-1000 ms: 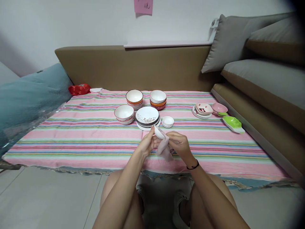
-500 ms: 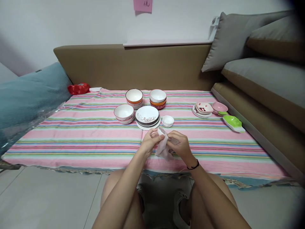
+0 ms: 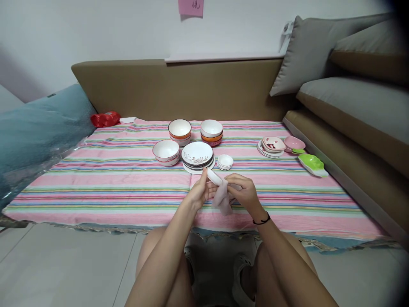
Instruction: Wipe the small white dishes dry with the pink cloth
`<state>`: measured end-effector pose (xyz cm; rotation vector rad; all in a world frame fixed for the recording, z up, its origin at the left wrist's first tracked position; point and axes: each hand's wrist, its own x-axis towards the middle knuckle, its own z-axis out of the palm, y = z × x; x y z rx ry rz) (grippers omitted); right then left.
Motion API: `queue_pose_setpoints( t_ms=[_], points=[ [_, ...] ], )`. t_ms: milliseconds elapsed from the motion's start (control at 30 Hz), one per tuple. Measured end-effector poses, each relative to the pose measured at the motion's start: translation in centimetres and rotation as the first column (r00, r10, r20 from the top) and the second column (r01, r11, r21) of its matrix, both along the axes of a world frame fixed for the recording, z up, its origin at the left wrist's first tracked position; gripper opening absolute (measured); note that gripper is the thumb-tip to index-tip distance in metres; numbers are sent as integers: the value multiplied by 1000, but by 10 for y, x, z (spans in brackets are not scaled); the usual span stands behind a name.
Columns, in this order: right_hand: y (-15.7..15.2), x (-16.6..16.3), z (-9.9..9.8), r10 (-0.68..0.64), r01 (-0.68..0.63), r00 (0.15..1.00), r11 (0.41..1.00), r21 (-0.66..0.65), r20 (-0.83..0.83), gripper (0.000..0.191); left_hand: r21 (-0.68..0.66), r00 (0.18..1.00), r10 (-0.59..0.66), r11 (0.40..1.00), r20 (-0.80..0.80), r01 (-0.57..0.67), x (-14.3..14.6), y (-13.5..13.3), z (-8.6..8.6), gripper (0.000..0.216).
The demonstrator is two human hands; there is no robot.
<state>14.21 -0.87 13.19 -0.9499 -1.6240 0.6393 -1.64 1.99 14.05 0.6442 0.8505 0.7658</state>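
Observation:
A small white dish (image 3: 214, 176) is tilted on its edge between my hands, in front of the plates. My left hand (image 3: 201, 191) grips its left side, thumb at the upper rim and fingers beneath. Pinched in my right hand (image 3: 243, 190) is a thin whitish cloth (image 3: 222, 198), which hangs down and touches the dish's right end. Just beyond my hands stands a stack of small white dishes (image 3: 225, 161). To its left is a pile of plates (image 3: 197, 153), the top one with a floral pattern.
Behind the plates stand stacked bowls (image 3: 180, 128) and more bowls (image 3: 211, 129); another bowl pair (image 3: 166, 152) is at left. At right lie strawberry-patterned dishes (image 3: 273, 145), a pink bowl (image 3: 294, 144) and a green dish (image 3: 312, 164). A red bundle (image 3: 105, 119) rests far left on the striped cloth (image 3: 96, 183).
The small dish has turned so more of its outer side shows. My left fingers have opened out beneath it, and my right hand with the cloth has shifted slightly right.

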Motion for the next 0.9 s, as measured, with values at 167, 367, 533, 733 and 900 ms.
queue_pose_setpoints(
  t_ms=[167, 367, 533, 733, 900],
  points=[
    [-3, -5, 0, 19, -20, 999, 1000, -21, -43, 16, 208, 989, 135, 971, -68, -118, 1, -2, -2, 54],
    [-3, -10, -3, -73, 73, 997, 997, -23, -28, 18, 308, 967, 211, 938, -144, -159, 4, -5, -3, 46],
    [-1, -7, -3, -12, 10, 999, 999, -47, -50, 20, 176, 988, 128, 978, -81, -112, 4, -6, -1, 49],
    [-2, -9, -2, -15, 15, 1000, 1000, -18, -26, 14, 58, 989, 139, 988, 41, -141, 1, -5, -2, 51],
    [-3, -8, -3, -90, 91, 995, 996, 9, -45, 8, 160, 986, 121, 977, 115, -139, 4, -8, -4, 51]
  ],
)
